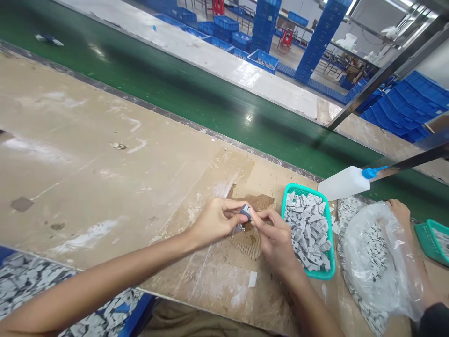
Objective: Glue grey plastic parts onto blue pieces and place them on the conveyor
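Observation:
Between my two hands is a small dark grey plastic part with a light grey piece on it (245, 211). My left hand (218, 216) pinches it from the left between thumb and fingers. From the right, my right hand (275, 234) presses thumb and fingertips against the light grey piece. Below them lies a torn, stained patch of cardboard (245, 245) on the worn tabletop. Just right of my right hand stands a green basket (333, 260) heaped with light grey plastic pieces (308, 229).
A white bottle with a blue nozzle (345, 182) leans behind the basket. To the right, another person's hand (400, 213) is at a clear plastic bag (361, 271) of small parts. A blue crate (136, 313) of grey parts sits lower left. Beyond the table runs a green conveyor belt (210, 112).

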